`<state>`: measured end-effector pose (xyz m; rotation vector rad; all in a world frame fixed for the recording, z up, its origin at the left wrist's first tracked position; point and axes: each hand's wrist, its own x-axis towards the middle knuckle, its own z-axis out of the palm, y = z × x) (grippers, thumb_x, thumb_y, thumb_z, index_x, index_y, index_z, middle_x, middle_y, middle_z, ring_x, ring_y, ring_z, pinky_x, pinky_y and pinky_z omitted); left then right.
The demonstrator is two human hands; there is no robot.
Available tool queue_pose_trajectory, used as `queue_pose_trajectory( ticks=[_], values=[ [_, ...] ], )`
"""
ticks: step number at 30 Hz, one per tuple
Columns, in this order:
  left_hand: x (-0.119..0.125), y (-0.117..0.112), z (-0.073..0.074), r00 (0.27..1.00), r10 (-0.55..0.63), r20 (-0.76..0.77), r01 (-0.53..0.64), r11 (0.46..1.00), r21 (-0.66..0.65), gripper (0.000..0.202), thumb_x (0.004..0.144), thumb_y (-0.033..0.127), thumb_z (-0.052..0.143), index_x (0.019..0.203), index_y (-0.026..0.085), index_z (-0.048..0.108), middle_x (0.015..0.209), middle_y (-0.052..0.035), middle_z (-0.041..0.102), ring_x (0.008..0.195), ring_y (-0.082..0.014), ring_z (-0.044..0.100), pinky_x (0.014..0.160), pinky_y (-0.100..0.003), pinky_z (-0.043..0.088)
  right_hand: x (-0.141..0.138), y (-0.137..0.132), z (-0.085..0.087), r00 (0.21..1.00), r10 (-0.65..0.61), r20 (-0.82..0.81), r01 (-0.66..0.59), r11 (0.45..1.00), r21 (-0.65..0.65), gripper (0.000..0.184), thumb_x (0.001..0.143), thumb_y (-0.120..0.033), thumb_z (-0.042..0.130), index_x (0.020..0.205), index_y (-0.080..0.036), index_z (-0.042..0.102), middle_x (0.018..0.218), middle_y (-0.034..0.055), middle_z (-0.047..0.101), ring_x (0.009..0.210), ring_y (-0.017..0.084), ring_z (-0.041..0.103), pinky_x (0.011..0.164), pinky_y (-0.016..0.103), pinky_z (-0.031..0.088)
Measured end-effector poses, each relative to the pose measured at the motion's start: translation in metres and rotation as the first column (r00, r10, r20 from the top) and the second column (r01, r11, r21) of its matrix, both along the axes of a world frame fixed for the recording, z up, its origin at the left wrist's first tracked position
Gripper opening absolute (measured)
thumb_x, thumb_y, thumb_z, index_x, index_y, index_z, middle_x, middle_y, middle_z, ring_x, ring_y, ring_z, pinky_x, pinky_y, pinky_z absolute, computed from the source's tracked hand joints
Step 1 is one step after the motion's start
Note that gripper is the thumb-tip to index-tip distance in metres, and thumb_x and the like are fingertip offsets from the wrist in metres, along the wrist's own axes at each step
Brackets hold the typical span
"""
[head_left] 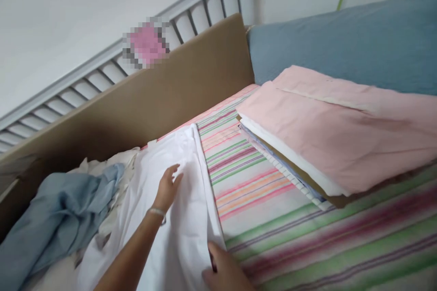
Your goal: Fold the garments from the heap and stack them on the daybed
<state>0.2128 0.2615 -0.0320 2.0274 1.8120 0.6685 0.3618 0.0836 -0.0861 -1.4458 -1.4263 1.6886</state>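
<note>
While your left hand (pixel 168 187) presses flat, open, on white cloth (pixel 180 232) at left of striped bed (pixel 290 232), right hand (pixel 223 272) pinches its near hem: looks thin, limp, light; best held by edges.

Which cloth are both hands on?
The white cloth: left hand flat on it, right hand pinching its edge. The light blue cloth lies crumpled aside; the pink cloth tops the stack.

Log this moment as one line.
left hand flat on white cloth | right hand pinching its edge | folded stack alongside on striped sheet
</note>
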Motion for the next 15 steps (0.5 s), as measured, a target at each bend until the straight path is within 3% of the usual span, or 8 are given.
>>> queue_pose_trajectory(
  ticks=[2,5,8,11,15],
  values=[
    [-0.026,-0.082,-0.008,0.999,0.03,0.023,-0.032,0.997,0.067,0.035,0.083,0.035,0.046,0.115,0.02,0.051,0.122,-0.0095,0.055,0.11,-0.0203,0.053,0.091,-0.035,0.047,0.001,-0.004,0.007,0.998,-0.041,-0.044,0.043,0.998,0.043,0.047,0.062,-0.006,0.046,0.106,-0.016,0.06,0.098,0.0064,0.067,0.089,0.018,0.061,0.074,0.023,0.043],
    [-0.048,-0.2,-0.031,0.989,0.133,0.068,-0.137,0.989,0.057,0.038,0.083,0.038,0.046,0.118,0.026,0.05,0.126,-0.0078,0.054,0.115,-0.0226,0.051,0.094,-0.04,0.046,0.003,-0.011,0.009,0.995,-0.033,-0.096,0.041,0.996,0.083,0.056,0.06,-0.008,0.048,0.115,-0.017,0.054,0.1,0.0055,0.067,0.086,0.017,0.061,0.073,0.024,0.044],
    [-0.046,-0.285,-0.051,0.97,0.156,0.185,-0.173,0.982,0.076,0.034,0.083,0.039,0.046,0.114,0.028,0.054,0.121,-0.0063,0.058,0.113,-0.0228,0.053,0.093,-0.038,0.047,0.004,-0.016,0.005,0.998,-0.02,-0.058,0.028,0.991,0.134,0.066,0.058,-0.009,0.052,0.123,-0.018,0.048,0.099,0.0055,0.067,0.086,0.018,0.061,0.074,0.026,0.044],
    [-0.033,-0.325,-0.052,0.943,0.192,0.272,-0.192,0.981,-0.029,0.034,0.082,0.043,0.047,0.111,0.027,0.057,0.113,-0.0067,0.062,0.102,-0.0216,0.059,0.087,-0.035,0.05,0.003,-0.023,0.001,0.999,-0.035,-0.011,0.036,0.989,0.143,0.073,0.058,-0.01,0.056,0.13,-0.019,0.041,0.088,0.0023,0.067,0.077,0.018,0.06,0.071,0.027,0.043],
    [-0.02,-0.335,-0.036,0.945,0.171,0.28,-0.124,0.977,-0.175,0.036,0.083,0.044,0.046,0.111,0.023,0.057,0.103,-0.0085,0.064,0.088,-0.0194,0.063,0.08,-0.034,0.053,0.002,-0.039,-0.004,0.996,-0.081,0.046,0.075,0.989,0.13,0.077,0.06,-0.01,0.057,0.133,-0.015,0.037,0.07,-0.0019,0.062,0.066,0.016,0.058,0.063,0.026,0.043]
  ],
)
